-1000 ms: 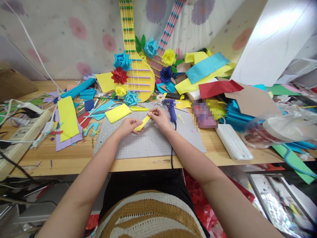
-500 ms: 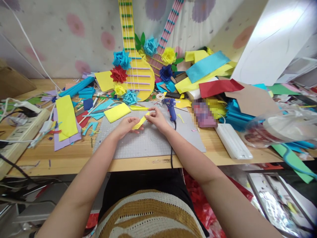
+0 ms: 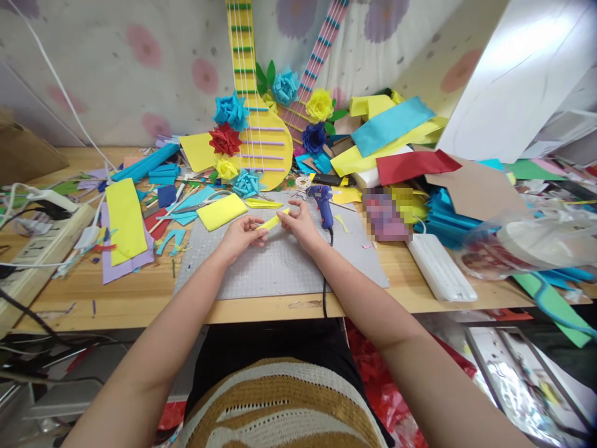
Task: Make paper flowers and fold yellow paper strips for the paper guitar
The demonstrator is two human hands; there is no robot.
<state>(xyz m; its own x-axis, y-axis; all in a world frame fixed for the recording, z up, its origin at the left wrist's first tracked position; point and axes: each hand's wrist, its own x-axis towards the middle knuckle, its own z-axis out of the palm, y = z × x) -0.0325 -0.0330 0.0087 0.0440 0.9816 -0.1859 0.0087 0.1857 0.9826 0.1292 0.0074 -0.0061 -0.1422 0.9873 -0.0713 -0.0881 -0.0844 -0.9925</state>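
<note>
A narrow yellow paper strip (image 3: 272,220) slants between my two hands above the grey cutting mat (image 3: 261,274). My left hand (image 3: 243,236) pinches its lower left end between thumb and fingers. At the upper right end, my right hand (image 3: 298,221) grips it with thumb and forefinger. Just beyond my left hand lies a folded yellow sheet (image 3: 221,211). A thin yellow piece (image 3: 263,203) rests behind the strip. To the right of my right hand is a blue glue gun (image 3: 323,208), its black cord running down over the table's front edge.
A yellow paper guitar (image 3: 270,146) with paper flowers leans at the back, a pink one (image 3: 308,74) behind it. Scissors (image 3: 198,205) lie left of the mat. Coloured paper (image 3: 392,127), a white power bank-like box (image 3: 441,267) and a plastic bag (image 3: 489,242) crowd the right.
Both hands still hold the yellow strip. It now looks narrower, turned more edge-on, and its left end has risen slightly. The view has shifted a little.
</note>
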